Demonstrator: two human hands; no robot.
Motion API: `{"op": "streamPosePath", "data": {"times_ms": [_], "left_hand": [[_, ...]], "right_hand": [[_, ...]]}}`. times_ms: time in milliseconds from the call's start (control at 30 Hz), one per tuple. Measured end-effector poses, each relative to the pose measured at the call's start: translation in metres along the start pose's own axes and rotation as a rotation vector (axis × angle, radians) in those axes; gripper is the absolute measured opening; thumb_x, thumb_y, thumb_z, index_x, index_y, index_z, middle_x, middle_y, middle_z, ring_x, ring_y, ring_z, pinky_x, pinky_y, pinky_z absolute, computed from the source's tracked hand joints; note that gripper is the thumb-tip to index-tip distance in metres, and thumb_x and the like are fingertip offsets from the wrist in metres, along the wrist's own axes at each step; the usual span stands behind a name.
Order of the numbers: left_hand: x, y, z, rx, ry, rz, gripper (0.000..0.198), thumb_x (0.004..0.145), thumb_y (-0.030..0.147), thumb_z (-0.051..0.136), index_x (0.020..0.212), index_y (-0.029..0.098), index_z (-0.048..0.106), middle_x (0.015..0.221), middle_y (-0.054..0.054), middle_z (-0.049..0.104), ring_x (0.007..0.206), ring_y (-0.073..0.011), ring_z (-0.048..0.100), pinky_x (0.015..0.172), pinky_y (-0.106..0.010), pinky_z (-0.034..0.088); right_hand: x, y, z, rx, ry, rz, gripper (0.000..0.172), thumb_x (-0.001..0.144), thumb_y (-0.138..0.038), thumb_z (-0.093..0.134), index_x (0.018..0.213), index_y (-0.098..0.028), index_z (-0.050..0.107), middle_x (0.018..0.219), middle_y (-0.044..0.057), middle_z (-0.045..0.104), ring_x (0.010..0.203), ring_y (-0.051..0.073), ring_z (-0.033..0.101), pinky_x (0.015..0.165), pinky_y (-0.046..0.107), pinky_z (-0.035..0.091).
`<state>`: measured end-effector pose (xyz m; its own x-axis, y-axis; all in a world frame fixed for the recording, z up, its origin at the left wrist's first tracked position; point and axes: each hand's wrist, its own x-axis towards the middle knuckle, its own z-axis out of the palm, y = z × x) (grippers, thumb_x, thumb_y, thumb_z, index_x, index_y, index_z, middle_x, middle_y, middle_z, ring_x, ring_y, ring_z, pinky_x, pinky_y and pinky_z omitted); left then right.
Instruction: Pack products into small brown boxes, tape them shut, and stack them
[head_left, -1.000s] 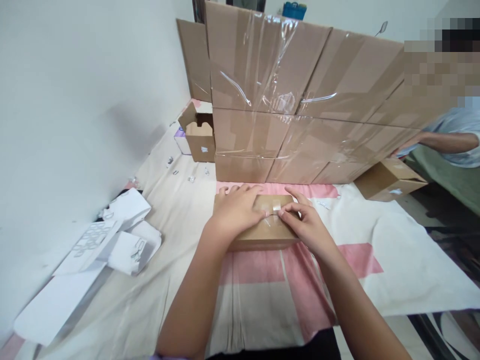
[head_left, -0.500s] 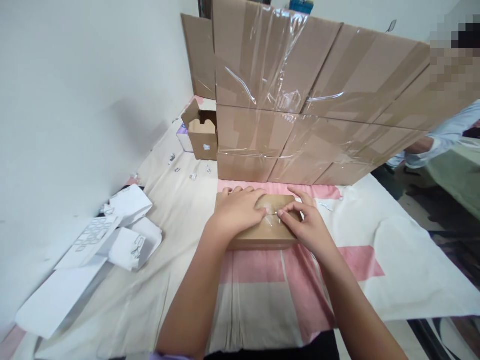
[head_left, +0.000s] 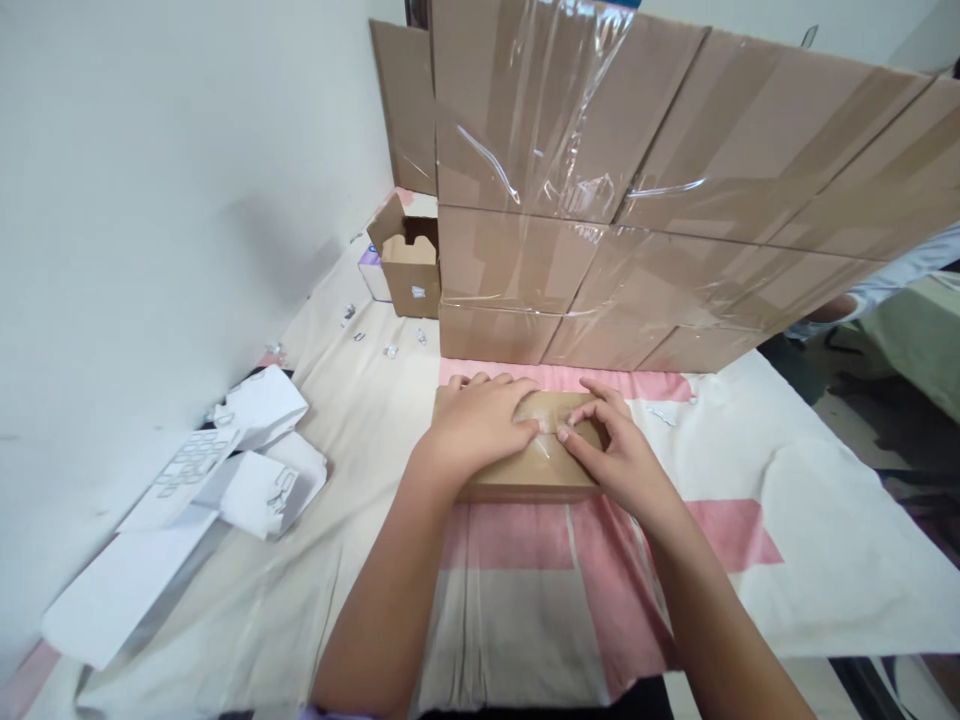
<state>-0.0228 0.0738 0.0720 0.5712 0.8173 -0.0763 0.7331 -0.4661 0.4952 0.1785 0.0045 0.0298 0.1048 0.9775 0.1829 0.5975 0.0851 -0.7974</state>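
Note:
A small brown cardboard box (head_left: 525,470) lies on a cream and pink cloth (head_left: 525,570) in front of me. My left hand (head_left: 480,420) lies flat on the box's top, fingers stretched out and pressing down. My right hand (head_left: 611,450) rests on the right part of the box with its fingers curled, fingertips pressing a strip of clear tape (head_left: 551,435) at the middle of the lid. The two hands nearly touch at the tape.
A stack of taped brown cartons (head_left: 637,200) rises just behind the box. A small open carton (head_left: 409,265) stands at the stack's left. Flat white paper packages (head_left: 240,470) lie by the wall at left. Another person's sleeve (head_left: 892,285) shows at right.
The view has shifted slightly; the other person has drawn back out of sight at right, along with the small carton there. My right fingers have curled tighter over the tape.

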Motion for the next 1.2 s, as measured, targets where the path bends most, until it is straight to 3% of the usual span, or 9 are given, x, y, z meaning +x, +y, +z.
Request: {"op": "streamPosePath", "data": {"times_ms": [133,333,500,667,867,1067,1200], "left_hand": [[0.0,0.002,-0.002,-0.001,0.0,0.0,0.047,0.091,0.048,0.049,0.135,0.033,0.06,0.14,-0.005,0.063,0.126,-0.0335,0.054,0.106,-0.054,0.034],[0.0,0.001,-0.002,-0.009,-0.003,0.001,0.047,0.09,0.047,0.049,0.134,0.034,0.061,0.142,-0.004,0.062,0.126,-0.0334,0.055,0.106,-0.054,0.035],[0.001,-0.001,-0.002,-0.018,0.007,0.012,0.047,0.09,0.05,0.051,0.132,0.034,0.062,0.141,-0.004,0.063,0.128,-0.0338,0.054,0.106,-0.053,0.035],[0.001,-0.004,0.0,-0.021,0.013,0.023,0.046,0.09,0.051,0.05,0.131,0.035,0.063,0.139,-0.003,0.064,0.128,-0.0339,0.054,0.105,-0.053,0.035],[0.001,-0.004,0.001,-0.005,0.032,0.003,0.047,0.089,0.05,0.05,0.133,0.037,0.062,0.14,-0.002,0.063,0.126,-0.032,0.054,0.103,-0.049,0.037],[0.001,-0.003,-0.002,-0.013,0.025,0.001,0.046,0.089,0.05,0.05,0.131,0.039,0.063,0.139,0.0,0.063,0.126,-0.0311,0.055,0.103,-0.049,0.038],[0.002,-0.003,-0.003,-0.015,0.018,0.009,0.045,0.089,0.05,0.05,0.13,0.037,0.064,0.14,-0.002,0.063,0.129,-0.031,0.053,0.106,-0.05,0.037]], "right_hand": [[0.002,0.002,-0.001,0.042,-0.014,-0.021,0.035,0.082,-0.044,0.074,0.109,-0.028,0.058,0.146,0.01,0.049,0.144,0.03,0.043,0.118,0.053,0.033],[0.001,0.001,0.001,0.054,0.051,-0.077,0.026,0.088,-0.042,0.069,0.109,-0.026,0.064,0.14,0.01,0.052,0.139,0.029,0.047,0.117,0.052,0.035],[-0.003,0.0,0.0,0.14,0.045,-0.115,0.028,0.09,-0.038,0.068,0.115,-0.03,0.057,0.143,0.007,0.051,0.137,0.027,0.048,0.113,0.049,0.04],[-0.004,-0.002,-0.001,0.108,0.07,-0.176,0.017,0.092,-0.036,0.066,0.105,-0.029,0.058,0.145,0.007,0.049,0.142,0.028,0.043,0.115,0.05,0.038],[0.009,0.006,-0.002,0.044,0.113,-0.055,0.047,0.089,-0.039,0.069,0.133,-0.03,0.056,0.144,0.009,0.057,0.136,0.029,0.053,0.11,0.053,0.043],[0.024,0.009,-0.005,0.085,0.131,0.009,0.049,0.089,-0.038,0.068,0.136,-0.029,0.062,0.132,0.01,0.07,0.127,0.03,0.063,0.108,0.055,0.046],[0.023,0.005,-0.004,0.072,0.152,0.087,0.038,0.088,-0.04,0.069,0.123,-0.029,0.074,0.133,0.008,0.071,0.128,0.032,0.063,0.111,0.057,0.045]]}}
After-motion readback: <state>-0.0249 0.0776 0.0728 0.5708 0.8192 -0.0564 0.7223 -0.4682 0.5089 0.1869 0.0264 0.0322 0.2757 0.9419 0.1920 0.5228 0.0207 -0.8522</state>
